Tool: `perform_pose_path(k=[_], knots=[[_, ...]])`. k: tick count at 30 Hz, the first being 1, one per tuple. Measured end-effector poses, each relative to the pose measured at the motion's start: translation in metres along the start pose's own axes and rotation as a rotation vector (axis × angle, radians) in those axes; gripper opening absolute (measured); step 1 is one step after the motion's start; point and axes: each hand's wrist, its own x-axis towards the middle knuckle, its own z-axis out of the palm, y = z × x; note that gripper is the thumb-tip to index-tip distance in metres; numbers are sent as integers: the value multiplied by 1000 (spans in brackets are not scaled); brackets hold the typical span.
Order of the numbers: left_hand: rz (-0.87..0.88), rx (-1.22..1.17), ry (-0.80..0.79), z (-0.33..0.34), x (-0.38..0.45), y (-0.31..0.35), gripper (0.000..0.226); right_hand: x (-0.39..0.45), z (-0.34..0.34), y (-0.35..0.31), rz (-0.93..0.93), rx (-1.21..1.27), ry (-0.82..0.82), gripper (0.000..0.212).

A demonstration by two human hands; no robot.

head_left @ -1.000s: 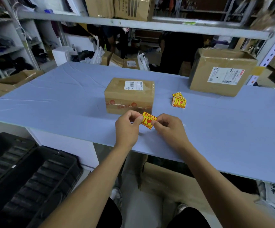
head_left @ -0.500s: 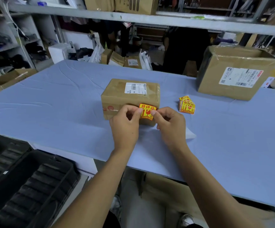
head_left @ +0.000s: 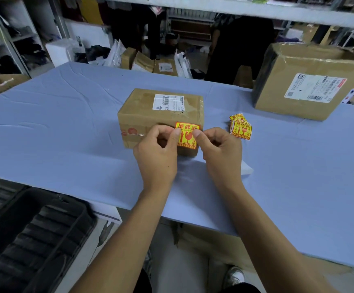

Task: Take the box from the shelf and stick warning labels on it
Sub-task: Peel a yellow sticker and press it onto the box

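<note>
A small brown cardboard box (head_left: pixel 150 112) with a white shipping label on top lies on the blue table (head_left: pixel 55 127). A yellow and red warning label (head_left: pixel 187 134) sits against the box's near side, at its right end. My left hand (head_left: pixel 157 153) pinches the label's left edge with thumb and forefinger. My right hand (head_left: pixel 218 151) pinches its right edge the same way. A small stack of the same labels (head_left: pixel 240 126) lies on the table to the right of the box.
A bigger cardboard box (head_left: pixel 307 81) stands at the back right. White backing paper (head_left: pixel 246 168) lies beside my right hand. A black crate (head_left: pixel 30 240) sits on the floor at the lower left. A person in dark clothes (head_left: pixel 241 43) stands behind the table.
Both hands carried the label forward from above the table's near edge to the box's near side. The view has come closer to the box.
</note>
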Motion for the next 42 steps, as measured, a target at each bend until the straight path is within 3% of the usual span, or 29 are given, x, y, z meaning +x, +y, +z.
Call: perform_pose_path(k=[24, 29, 33, 36, 40, 42], knots=[[-59, 75, -3, 0, -1, 4, 13, 0, 3, 5, 85, -39, 33, 36], [-73, 110, 1, 1, -1, 3, 21, 0, 4, 7, 97, -51, 42, 42], [-117, 216, 44, 0, 0, 4, 35, 0, 2, 6, 83, -51, 61, 36], [42, 256, 94, -6, 2, 3, 39, -3, -1, 5, -36, -93, 83, 19], [342, 521, -71, -18, 26, -10, 75, 18, -14, 5, -306, -267, -66, 53], [397, 606, -178, -22, 39, -16, 78, 32, -18, 6, -362, -329, -192, 56]])
